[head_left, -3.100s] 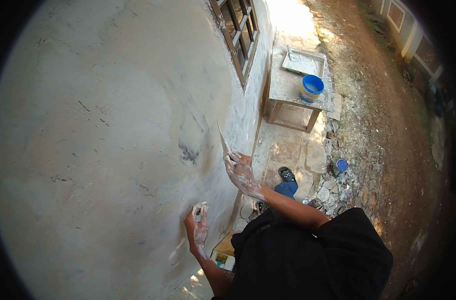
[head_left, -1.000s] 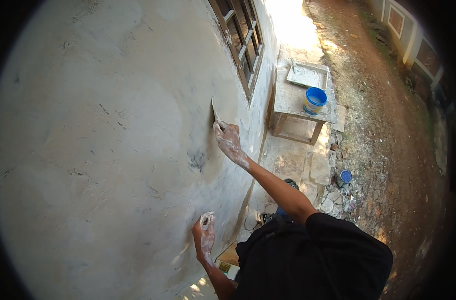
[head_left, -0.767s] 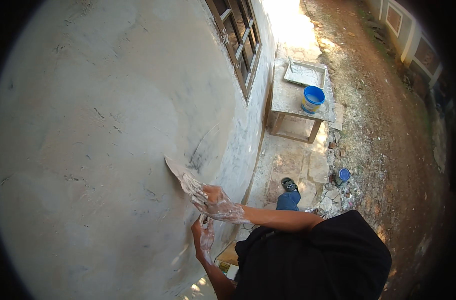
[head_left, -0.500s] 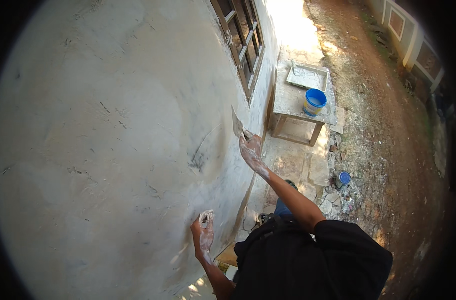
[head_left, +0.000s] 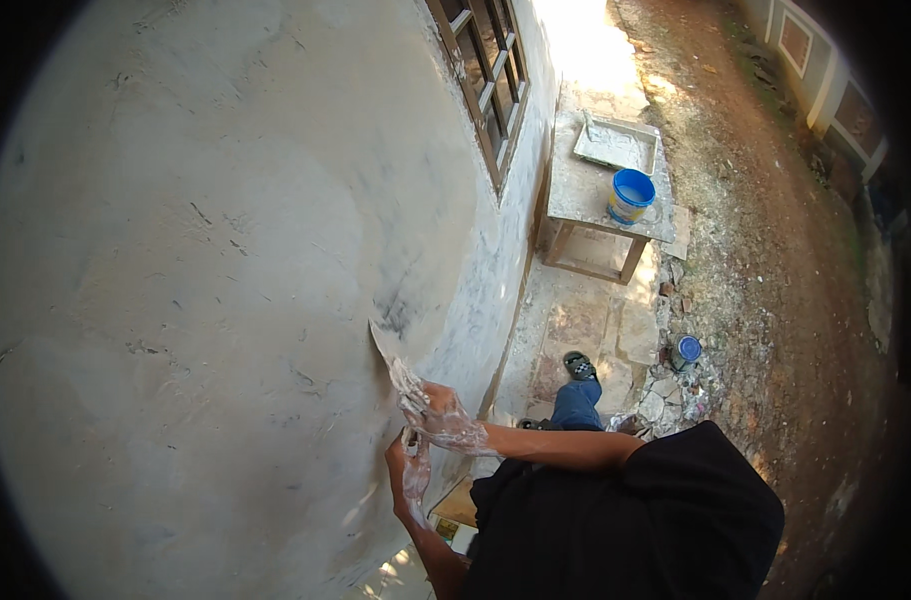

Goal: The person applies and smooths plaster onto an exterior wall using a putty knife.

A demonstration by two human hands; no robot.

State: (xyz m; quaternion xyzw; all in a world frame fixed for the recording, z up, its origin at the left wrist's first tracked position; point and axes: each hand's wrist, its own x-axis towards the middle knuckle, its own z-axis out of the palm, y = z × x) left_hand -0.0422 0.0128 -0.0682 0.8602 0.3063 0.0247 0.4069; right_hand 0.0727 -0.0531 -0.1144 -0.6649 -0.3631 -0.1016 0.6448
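In my right hand (head_left: 443,412), smeared with white paste, is a putty knife (head_left: 383,345). Its blade points up and left, close against the grey-white plastered wall (head_left: 225,400), below a dark scuffed patch. I cannot tell whether the edge touches the wall. White paste also coats the fingers and the knife's base. Just below, my left hand (head_left: 412,475) is closed around something whitish at the fingertips, partly hidden by my right hand. The two hands are touching or almost so.
A wooden table (head_left: 580,195) beside the wall bears a white tray (head_left: 615,148) of paste and a blue-rimmed bucket (head_left: 631,195). A blue-lidded can (head_left: 687,349) stands among broken stones near my foot (head_left: 579,366). Above is a barred window (head_left: 487,80); a dirt path (head_left: 775,250) runs at right.
My right hand has swung down and left with the putty knife, from near the window's lower corner to just above my left hand. The left hand has barely moved.
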